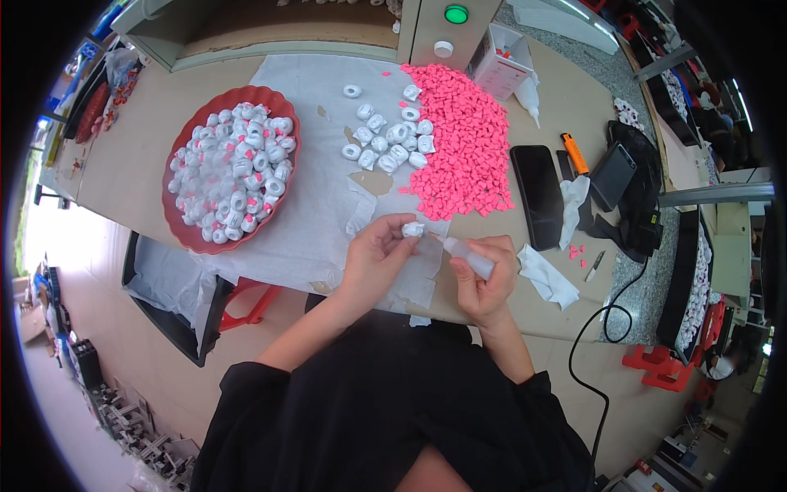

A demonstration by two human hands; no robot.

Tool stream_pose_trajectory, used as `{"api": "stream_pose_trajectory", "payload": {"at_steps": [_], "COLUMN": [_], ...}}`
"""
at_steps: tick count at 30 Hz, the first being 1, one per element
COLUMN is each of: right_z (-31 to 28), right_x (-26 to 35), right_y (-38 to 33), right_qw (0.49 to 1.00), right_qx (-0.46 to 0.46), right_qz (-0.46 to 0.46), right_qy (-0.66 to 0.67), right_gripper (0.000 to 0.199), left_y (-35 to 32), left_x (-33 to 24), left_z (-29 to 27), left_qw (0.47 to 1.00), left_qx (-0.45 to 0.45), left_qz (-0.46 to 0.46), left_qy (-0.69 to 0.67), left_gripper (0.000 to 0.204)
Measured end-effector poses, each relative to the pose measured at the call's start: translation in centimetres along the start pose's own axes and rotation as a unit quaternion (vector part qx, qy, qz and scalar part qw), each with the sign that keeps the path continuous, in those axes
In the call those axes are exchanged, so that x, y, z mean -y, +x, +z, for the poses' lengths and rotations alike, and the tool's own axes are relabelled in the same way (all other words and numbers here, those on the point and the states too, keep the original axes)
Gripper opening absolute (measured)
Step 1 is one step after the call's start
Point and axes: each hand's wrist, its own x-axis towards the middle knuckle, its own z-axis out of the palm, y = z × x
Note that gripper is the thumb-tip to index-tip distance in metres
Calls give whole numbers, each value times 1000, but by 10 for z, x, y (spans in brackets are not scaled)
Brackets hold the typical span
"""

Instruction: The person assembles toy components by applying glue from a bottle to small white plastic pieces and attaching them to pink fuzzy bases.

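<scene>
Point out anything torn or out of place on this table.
The white paper sheet is torn, with the tan tabletop showing through ragged gaps. A few pink pieces lie near the small blade, away from the main pink heap.

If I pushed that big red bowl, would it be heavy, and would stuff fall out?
The red bowl would probably feel heavy, since it's heaped with white pieces. It would likely slide rather than tip, because it looks wide and low. Some pieces on top might roll, as they look rounded and lie loose.
</scene>
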Motion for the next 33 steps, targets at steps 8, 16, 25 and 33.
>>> {"api": "stream_pose_trajectory", "payload": {"at_steps": [8,16,25,33], "right_z": [0,2,3,-1], "right_x": [0,-2,-1,-2], "right_y": [-2,-4,-3,-4], "right_qw": [999,998,999,991], "right_qx": [-8,-13,-11,-53], "right_qz": [29,38,24,72], "right_qy": [26,43,41,103], "right_gripper": [26,26,27,24], "left_y": [1,0,-1,0], "left_x": [2,4,3,3], "left_z": [0,-1,0,0], "left_qw": [1000,1000,999,999], "left_qx": [4,6,9,-6], "left_qz": [13,19,22,27], "left_qy": [7,21,32,39], "left_gripper": [26,26,27,27]}}
